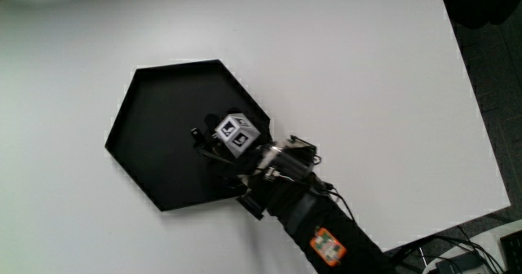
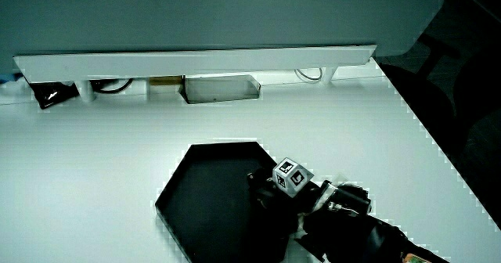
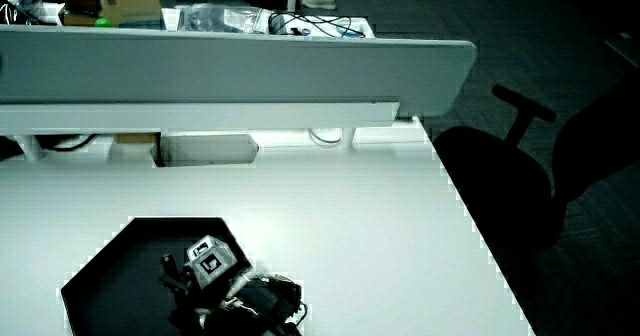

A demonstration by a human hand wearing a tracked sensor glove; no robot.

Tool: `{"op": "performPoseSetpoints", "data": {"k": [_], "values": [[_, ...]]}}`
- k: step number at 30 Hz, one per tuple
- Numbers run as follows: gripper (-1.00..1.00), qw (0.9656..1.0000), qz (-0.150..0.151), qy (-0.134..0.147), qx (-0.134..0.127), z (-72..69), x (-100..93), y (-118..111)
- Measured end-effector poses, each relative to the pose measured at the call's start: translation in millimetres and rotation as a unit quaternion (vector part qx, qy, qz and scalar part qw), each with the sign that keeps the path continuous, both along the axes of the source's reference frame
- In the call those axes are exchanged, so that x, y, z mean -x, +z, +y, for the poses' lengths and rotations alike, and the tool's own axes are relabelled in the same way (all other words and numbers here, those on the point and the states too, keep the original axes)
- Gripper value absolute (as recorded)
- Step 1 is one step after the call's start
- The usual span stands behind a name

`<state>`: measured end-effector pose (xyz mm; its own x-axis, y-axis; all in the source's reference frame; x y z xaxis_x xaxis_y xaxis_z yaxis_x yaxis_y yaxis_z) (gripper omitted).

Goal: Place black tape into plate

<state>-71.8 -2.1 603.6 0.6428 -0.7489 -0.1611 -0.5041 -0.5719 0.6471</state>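
Note:
A black hexagonal plate (image 1: 159, 135) lies on the white table (image 1: 359, 62); both side views show the plate (image 2: 207, 189) (image 3: 115, 271) too. The gloved hand (image 1: 210, 142) is over the part of the plate nearest the person, with its patterned cube (image 1: 237, 134) facing up. The forearm reaches in from the table's near edge. In both side views the hand (image 2: 268, 189) (image 3: 183, 273) sits low over the plate's inside. I cannot make out the black tape against the black glove and the black plate.
A low partition (image 2: 196, 59) (image 3: 200, 106) runs along the table's edge farthest from the person. Boxes and cables (image 3: 250, 18) lie above it. An office chair (image 3: 520, 166) stands off the table's side edge.

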Motion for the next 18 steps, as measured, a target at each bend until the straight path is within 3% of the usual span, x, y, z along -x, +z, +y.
{"op": "performPoseSetpoints", "data": {"k": [5, 8, 12, 13, 15, 18], "values": [[0.00, 0.9985, 0.054, -0.012, -0.006, 2.9, 2.8, 17.7], [0.00, 0.9977, 0.067, -0.011, -0.008, 3.2, 4.0, 20.7], [0.00, 0.9962, 0.083, -0.022, 0.013, 6.3, 4.4, 37.8], [0.00, 0.9955, 0.092, -0.020, -0.008, 6.4, 2.4, 32.9], [0.00, 0.9960, 0.087, -0.016, 0.013, 5.0, 0.0, 34.1], [-0.07, 0.9945, 0.101, -0.015, 0.023, 8.2, 1.5, 37.3]]}}
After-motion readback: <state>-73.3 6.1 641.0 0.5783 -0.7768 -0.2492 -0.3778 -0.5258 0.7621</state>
